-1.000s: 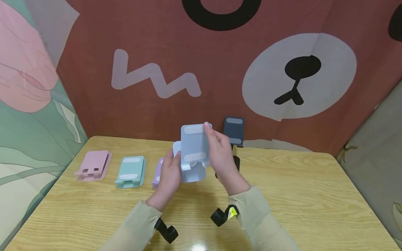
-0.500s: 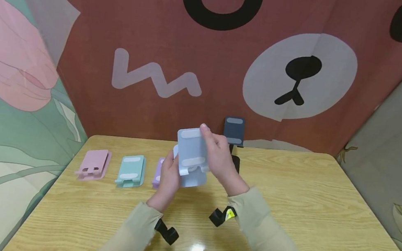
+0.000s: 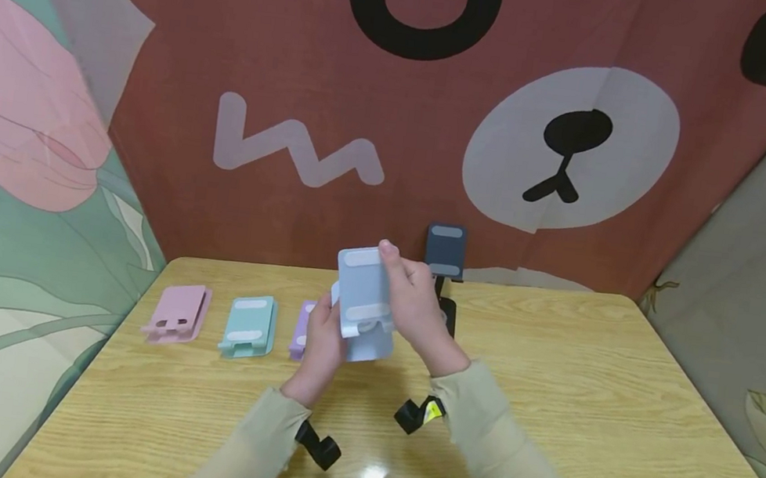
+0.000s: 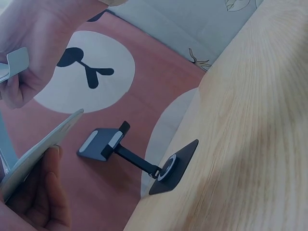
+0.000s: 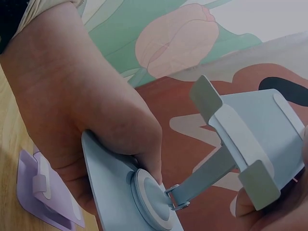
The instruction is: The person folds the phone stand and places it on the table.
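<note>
Both hands hold a light blue phone stand [image 3: 365, 300] above the wooden table [image 3: 585, 396]. My left hand [image 3: 322, 338] grips its flat base [image 5: 113, 187] from the left, thumb near the round hinge disc. My right hand [image 3: 418, 306] holds the upper cradle plate [image 5: 260, 132] from the right, fingertips at its top edge. The right wrist view shows the stand's arm and hinge partly unfolded between base and plate. In the left wrist view only the stand's edge [image 4: 41, 144] and fingers show.
Folded stands lie in a row at the table's left: pink [image 3: 177, 313], mint [image 3: 248, 325] and purple [image 3: 302, 328], the purple one partly hidden by my left hand. A dark stand [image 3: 445, 254] stands unfolded at the back edge [image 4: 139, 159]. Printed backdrops enclose the table.
The blue stand has dropped slightly and come nearer to me, its plate tipping a little. Both hands keep their hold on it.
</note>
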Demonstrator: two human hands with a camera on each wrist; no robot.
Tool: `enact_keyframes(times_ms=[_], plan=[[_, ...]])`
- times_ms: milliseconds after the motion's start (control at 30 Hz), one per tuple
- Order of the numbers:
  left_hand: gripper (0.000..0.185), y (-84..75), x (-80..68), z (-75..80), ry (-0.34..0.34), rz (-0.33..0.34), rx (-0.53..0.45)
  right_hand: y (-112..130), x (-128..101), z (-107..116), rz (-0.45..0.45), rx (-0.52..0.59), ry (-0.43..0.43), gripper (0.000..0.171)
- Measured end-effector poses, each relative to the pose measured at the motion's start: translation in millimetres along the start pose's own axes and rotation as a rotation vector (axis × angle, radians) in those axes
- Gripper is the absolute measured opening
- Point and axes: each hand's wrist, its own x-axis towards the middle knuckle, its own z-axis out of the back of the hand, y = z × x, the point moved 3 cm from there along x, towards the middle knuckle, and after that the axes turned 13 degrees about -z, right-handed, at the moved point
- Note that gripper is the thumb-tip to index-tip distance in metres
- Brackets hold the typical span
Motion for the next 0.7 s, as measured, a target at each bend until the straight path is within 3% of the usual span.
enact_keyframes(times_ms=[700], plan=[[0.033,4.3,0.4,1.3,0.013,-0.031,0.017,-5.3,-0.5,-1.3,-0.081,-0.015,-0.035,0.065]])
